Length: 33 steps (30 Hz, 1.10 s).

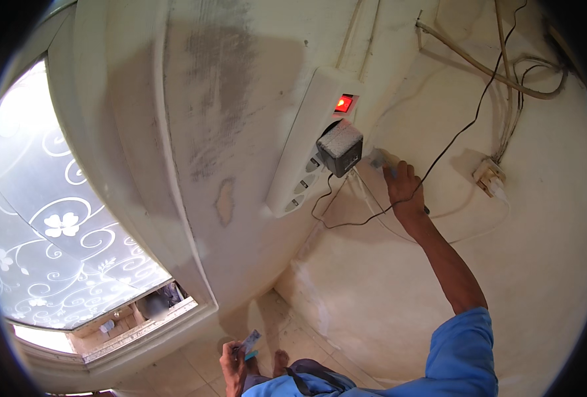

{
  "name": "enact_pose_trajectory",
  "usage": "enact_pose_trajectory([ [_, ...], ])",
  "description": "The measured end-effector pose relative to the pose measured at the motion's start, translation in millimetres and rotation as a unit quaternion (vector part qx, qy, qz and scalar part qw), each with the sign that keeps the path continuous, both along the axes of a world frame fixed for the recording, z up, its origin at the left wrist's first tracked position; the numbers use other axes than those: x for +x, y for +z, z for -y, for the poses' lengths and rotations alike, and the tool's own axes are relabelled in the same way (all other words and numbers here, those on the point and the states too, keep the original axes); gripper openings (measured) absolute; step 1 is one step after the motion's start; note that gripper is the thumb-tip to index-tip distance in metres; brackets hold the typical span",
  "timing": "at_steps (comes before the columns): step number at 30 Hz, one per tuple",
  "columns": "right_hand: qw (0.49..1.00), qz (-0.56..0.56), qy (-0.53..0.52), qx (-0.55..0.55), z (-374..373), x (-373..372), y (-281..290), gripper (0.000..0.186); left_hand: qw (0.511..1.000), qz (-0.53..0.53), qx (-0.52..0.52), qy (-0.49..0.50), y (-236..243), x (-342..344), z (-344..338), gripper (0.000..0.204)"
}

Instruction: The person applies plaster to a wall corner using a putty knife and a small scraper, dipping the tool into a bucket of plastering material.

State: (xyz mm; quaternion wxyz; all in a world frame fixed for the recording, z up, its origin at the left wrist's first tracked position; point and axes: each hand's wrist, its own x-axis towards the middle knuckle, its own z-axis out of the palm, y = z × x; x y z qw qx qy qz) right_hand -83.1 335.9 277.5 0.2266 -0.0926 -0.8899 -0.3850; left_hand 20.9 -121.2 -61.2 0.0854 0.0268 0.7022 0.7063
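My right hand (405,188) is raised against the wall just right of the power strip, fingers wrapped round a putty knife (378,159). Its pale, blurred blade end points toward the wall corner, and the dark handle end pokes out behind my palm. Low down near my body, my left hand (232,364) grips a second flat scraper (249,341) with a greyish blade; a bit of turquoise shows beside the fingers. A white power strip (287,178) with a glowing red switch is fixed on the wall, and a dusty black adapter (341,149) is plugged into it.
A thin black cable (459,135) loops from the adapter past my right wrist. To the right sits a wall socket (489,177) with a white plug. A bent pipe (492,74) runs above. A frosted floral window (62,225) stands left, its sill (141,331) below.
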Motion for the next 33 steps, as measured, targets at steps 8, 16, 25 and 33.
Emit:
enact_pose_trajectory([
  [8, 0.995, -0.033, 0.083, -0.045, -3.9, -0.9, 4.4, 0.048, 1.000, 0.001, -0.003, 0.024, -10.6, -0.1, 2.8, 0.012],
  [16, 0.997, 0.035, -0.066, -0.031, 19.3, 3.6, 18.2, 0.043, 0.999, -0.015, 0.013, 0.040, -10.3, -3.6, 6.3, 0.012],
  [25, 0.999, -0.004, 0.034, 0.003, 2.6, -14.3, 22.3, 0.042, 0.999, -0.001, -0.047, 0.025, -0.5, -2.3, 3.4, 0.009],
  [33, 0.999, 0.017, 0.004, -0.033, 19.7, 1.5, 13.7, 0.041, 0.997, 0.004, 0.037, 0.066, -12.9, 0.6, 5.8, 0.009],
])
